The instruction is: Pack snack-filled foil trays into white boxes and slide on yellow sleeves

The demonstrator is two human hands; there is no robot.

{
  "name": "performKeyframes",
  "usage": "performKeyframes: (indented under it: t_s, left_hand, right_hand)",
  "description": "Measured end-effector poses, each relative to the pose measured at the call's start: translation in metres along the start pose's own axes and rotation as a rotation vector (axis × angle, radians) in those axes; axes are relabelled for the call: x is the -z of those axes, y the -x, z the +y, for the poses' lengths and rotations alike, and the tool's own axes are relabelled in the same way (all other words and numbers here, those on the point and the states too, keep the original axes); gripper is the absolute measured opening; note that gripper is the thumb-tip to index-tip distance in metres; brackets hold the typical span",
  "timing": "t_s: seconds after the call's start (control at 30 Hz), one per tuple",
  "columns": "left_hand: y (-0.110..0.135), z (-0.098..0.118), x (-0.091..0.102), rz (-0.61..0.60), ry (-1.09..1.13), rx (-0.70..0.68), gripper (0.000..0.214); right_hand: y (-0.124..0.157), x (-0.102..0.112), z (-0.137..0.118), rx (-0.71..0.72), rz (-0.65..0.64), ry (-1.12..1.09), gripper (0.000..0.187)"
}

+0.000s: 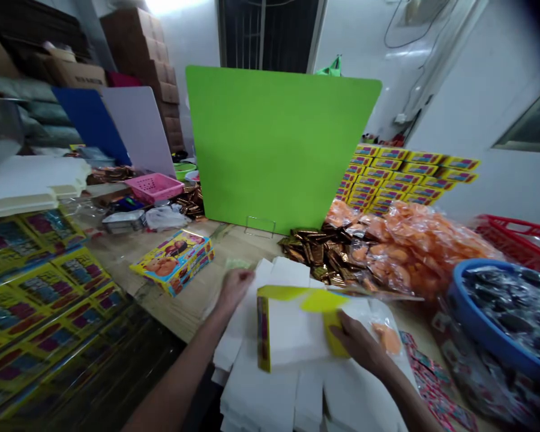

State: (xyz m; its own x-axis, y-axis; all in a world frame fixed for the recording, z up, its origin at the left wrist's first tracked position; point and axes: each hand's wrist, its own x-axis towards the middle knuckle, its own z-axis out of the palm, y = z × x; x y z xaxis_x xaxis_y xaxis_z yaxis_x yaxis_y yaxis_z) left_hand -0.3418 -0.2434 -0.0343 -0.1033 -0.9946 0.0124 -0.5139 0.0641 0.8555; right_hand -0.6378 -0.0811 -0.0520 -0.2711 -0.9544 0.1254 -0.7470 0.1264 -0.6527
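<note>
Left hand (234, 287), right hand (360, 343) on white cartons (256, 396), wooden table (193, 312), green board (274, 144)

Half-folded yellow carton (292, 330) (white side up)

We can't read a single word here, sadly. The folding box (263, 333) at 6 o'clock has a printed spine, but it's too narrow and blurry to make out. Same deal with the yellow cartoon box (171, 263) at 10 o'clock, the stacked yellow cartons (400, 174) at 2 o'clock, the printed sheets (40, 288) at 9 o'clock and the pink printed cards (436, 384) at 4 o'clock: lettering's there, all too small.
</note>
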Motion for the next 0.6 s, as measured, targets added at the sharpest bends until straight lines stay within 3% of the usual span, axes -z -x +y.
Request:
performKeyframes:
  t_s: [0.13, 0.3, 0.4, 0.47, 0.53, 0.6]
  left_hand:
    - [-0.014, -0.022, 0.02, 0.021, -0.316, 0.003, 0.013]
    - [-0.017, -0.036, 0.029, 0.009, -0.414, -0.009, 0.011]
    - [-0.021, -0.031, 0.047, 0.039, -0.326, 0.007, 0.01]
    - [-0.018, -0.022, 0.062, 0.049, -0.221, 0.012, 0.009]
    - [-0.006, -0.008, 0.07, 0.038, -0.106, -0.003, 0.016]
    - [0.015, 0.011, 0.066, -0.018, 0.108, -0.026, 0.021]
  right_hand:
    - [0.01, 0.003, 0.028, -0.076, -0.09, 0.131, 0.016]
    - [0.025, 0.006, 0.029, -0.088, 0.0, 0.086, 0.027]
    - [0.029, 0.013, 0.006, -0.03, 0.254, 0.07, 0.034]
    - [0.028, 0.014, -0.017, 0.053, 0.348, 0.013, 0.028]
    - [0.024, 0.008, -0.047, 0.138, 0.295, -0.134, 0.022]
    - [0.02, -0.004, -0.082, 0.183, 0.171, -0.292, 0.019]
